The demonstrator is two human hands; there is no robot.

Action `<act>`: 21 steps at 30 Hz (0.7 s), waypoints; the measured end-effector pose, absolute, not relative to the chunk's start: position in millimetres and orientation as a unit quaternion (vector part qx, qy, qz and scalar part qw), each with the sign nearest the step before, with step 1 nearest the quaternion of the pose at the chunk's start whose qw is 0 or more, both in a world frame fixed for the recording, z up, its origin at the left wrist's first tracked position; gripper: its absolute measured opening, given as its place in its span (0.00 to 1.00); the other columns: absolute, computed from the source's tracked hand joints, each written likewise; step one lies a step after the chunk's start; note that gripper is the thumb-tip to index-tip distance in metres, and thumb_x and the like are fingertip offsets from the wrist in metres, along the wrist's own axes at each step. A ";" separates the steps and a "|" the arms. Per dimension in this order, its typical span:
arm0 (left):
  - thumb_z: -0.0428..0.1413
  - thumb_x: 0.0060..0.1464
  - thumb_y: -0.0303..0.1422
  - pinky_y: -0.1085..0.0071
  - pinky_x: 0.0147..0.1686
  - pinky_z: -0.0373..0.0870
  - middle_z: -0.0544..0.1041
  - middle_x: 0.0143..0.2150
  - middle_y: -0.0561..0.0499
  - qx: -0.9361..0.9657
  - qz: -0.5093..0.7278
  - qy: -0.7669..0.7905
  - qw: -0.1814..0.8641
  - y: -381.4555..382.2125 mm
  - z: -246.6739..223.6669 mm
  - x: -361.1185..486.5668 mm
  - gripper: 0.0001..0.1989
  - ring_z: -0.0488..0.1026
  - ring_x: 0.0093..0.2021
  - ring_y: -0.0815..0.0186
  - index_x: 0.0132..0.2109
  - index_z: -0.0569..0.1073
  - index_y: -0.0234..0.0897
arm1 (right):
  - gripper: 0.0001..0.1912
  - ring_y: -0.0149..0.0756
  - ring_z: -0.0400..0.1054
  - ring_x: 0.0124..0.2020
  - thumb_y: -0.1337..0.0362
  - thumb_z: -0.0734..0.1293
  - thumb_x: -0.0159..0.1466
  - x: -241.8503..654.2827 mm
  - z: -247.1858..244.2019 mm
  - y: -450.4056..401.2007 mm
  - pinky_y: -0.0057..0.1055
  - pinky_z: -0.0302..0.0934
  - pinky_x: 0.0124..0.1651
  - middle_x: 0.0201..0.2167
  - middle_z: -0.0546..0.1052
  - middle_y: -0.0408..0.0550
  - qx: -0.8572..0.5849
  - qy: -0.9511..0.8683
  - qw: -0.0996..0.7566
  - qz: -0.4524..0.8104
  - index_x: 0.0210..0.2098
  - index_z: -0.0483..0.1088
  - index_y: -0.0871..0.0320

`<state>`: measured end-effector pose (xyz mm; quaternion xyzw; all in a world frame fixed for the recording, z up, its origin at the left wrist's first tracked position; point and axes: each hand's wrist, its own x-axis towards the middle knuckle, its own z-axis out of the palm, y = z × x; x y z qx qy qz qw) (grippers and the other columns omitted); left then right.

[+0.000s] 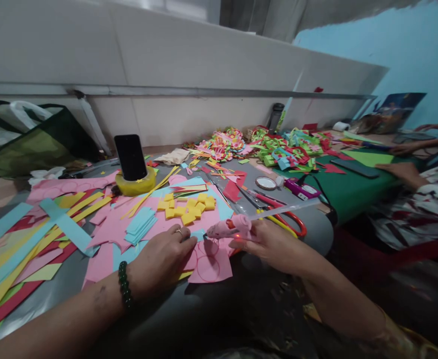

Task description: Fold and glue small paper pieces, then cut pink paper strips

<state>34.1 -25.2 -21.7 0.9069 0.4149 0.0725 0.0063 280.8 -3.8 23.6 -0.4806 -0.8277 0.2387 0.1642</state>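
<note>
My right hand is wrapped around a pink hot glue gun, with a long clear glue stick sticking out of its back. The gun's dark nozzle points left, at a small light-blue paper piece. My left hand rests low over the papers, its fingertips closed at the edge of that blue piece. Beneath lies a pink paper with drawn circles. Beyond my left hand are a stack of light-blue paper rectangles and several folded yellow paper pieces.
A phone stands in a yellow tape roll. Scissors and a purple box lie right. Paper strips cover the left side. Paper flowers are heaped behind. Another person's hand rests at the right.
</note>
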 end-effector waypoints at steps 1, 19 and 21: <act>0.45 0.57 0.24 0.62 0.41 0.70 0.72 0.42 0.42 0.907 0.072 0.415 0.006 -25.3 -21.6 33.9 0.13 0.68 0.42 0.57 0.45 0.71 0.35 | 0.16 0.30 0.61 0.20 0.51 0.64 0.60 282.2 23.7 -4.4 0.26 0.53 0.24 0.20 0.71 0.42 -0.480 -0.829 0.154 0.241 0.28 0.74 0.56; 0.43 0.55 0.23 0.61 0.35 0.66 0.72 0.38 0.42 0.885 0.061 0.458 0.061 -30.5 -20.3 34.5 0.09 0.67 0.36 0.58 0.35 0.67 0.35 | 0.27 0.28 0.56 0.16 0.40 0.65 0.51 396.3 18.1 74.7 0.26 0.47 0.18 0.13 0.65 0.43 -0.684 -0.552 0.460 0.123 0.25 0.71 0.63; 0.41 0.56 0.23 0.61 0.36 0.66 0.72 0.38 0.42 0.882 0.070 0.462 0.066 -30.2 -23.3 33.6 0.11 0.67 0.36 0.58 0.35 0.67 0.36 | 0.24 0.29 0.56 0.15 0.44 0.68 0.49 416.0 9.9 90.0 0.26 0.46 0.17 0.12 0.65 0.43 -0.712 -0.542 0.434 0.111 0.21 0.69 0.62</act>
